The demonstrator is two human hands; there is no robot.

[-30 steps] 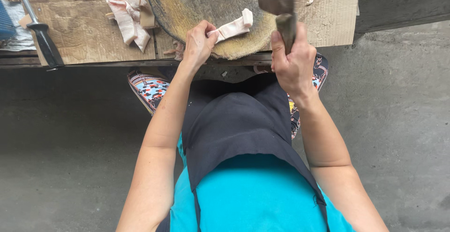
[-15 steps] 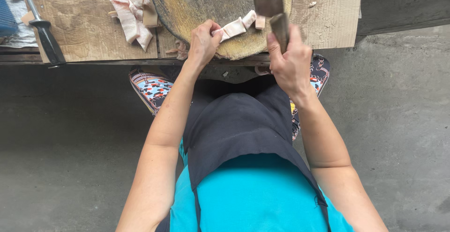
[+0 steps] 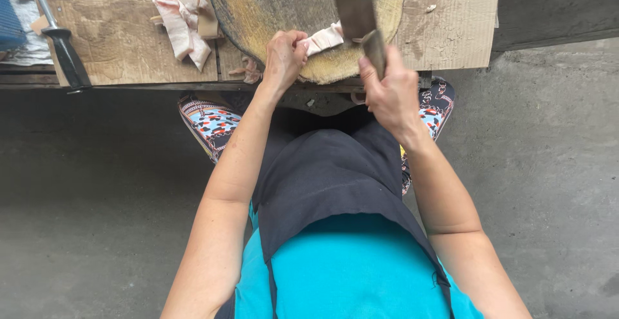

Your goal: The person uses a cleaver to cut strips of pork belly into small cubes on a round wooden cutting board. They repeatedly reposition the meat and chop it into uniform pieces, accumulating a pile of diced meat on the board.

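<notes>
Meat strip [image 3: 324, 37]: pale and pinkish, lying on the near part of the block, between the two hands; its left end is pinched by the left hand, its right end is at the cleaver blade.
Left hand [image 3: 284, 58]: curled, fingertips clamped on the strip's left end, knuckles over the block's near edge.
Right hand [image 3: 389, 90]: fist wrapped round the cleaver handle, just off the block's near rim.
Cleaver [image 3: 353, 4]: broad dark blade standing up over the block, its lower end touching the strip; handle hidden in the right fist except for its top.
Block [image 3: 271, 3]: round slab of wood, yellowish and stained, resting on the surface; its far side runs out of view.
Surface [image 3: 109, 41]: rough wooden boards, with a sheet of cardboard [image 3: 451, 22] under the block's right side.
Meat pile [image 3: 182, 14]: more pale pieces heaped just left of the block.
Steel [image 3: 55, 32]: metal rod with black handle, lying at the surface's left end, well apart from the hands.
Person: blue top, dark apron, patterned slippers [image 3: 209, 124] on the concrete floor [image 3: 97, 229] beneath the surface's edge.
</notes>
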